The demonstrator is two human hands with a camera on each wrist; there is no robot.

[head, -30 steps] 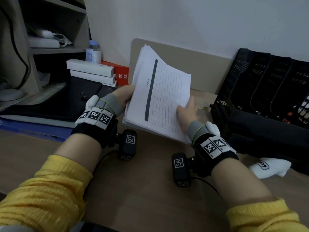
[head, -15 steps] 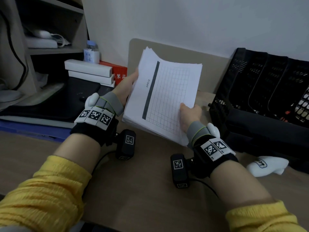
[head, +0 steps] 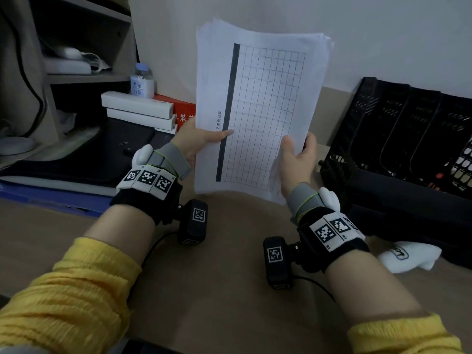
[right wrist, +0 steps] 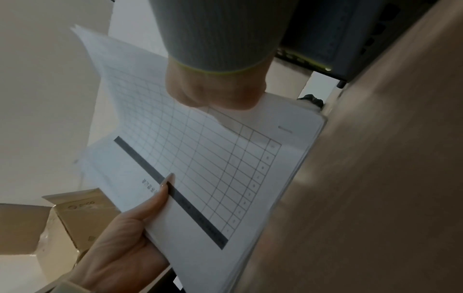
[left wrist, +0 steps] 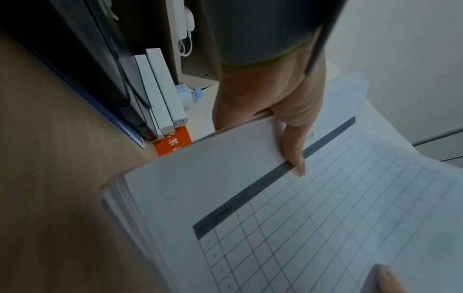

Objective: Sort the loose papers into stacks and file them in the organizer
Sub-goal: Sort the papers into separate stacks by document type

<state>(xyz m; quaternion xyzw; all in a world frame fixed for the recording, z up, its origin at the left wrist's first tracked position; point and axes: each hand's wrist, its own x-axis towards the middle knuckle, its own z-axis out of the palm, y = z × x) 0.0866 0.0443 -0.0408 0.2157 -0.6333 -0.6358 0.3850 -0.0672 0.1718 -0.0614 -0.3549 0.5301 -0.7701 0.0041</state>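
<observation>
A white paper stack [head: 260, 108] (grid-printed top sheet) is held upright over the desk's far edge, pinched by left hand [head: 198, 139] and right hand [head: 296, 159].

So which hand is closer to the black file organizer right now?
Right. The right hand grips the paper stack's edge just beside the black organizer; the left hand holds the stack's opposite edge, farther from it.
</observation>
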